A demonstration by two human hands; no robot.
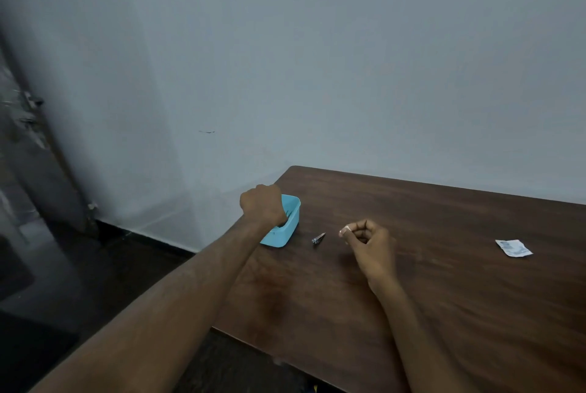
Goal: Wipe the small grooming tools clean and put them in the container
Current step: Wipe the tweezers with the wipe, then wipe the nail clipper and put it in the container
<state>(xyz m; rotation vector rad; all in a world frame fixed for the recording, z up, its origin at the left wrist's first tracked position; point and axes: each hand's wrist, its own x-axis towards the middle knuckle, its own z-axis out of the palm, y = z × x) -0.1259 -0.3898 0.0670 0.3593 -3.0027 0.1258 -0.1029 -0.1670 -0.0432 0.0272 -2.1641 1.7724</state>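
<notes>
1. Left hand (262, 204) reaches down into the container (290, 224), fingers hidden inside; whether it holds anything cannot be told.
2. The container is a small turquoise plastic tub with rounded corners, near the brown wood-grain table's (444, 297) left edge.
3. A metal nail clipper (318, 238) lies between tub and right hand.
4. Right hand (369, 242) pinches a small white wipe (344, 230).
5. A crumpled white sachet (513, 248) lies well apart, far right.

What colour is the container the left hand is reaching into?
Light blue container, seen in the head view.
</notes>
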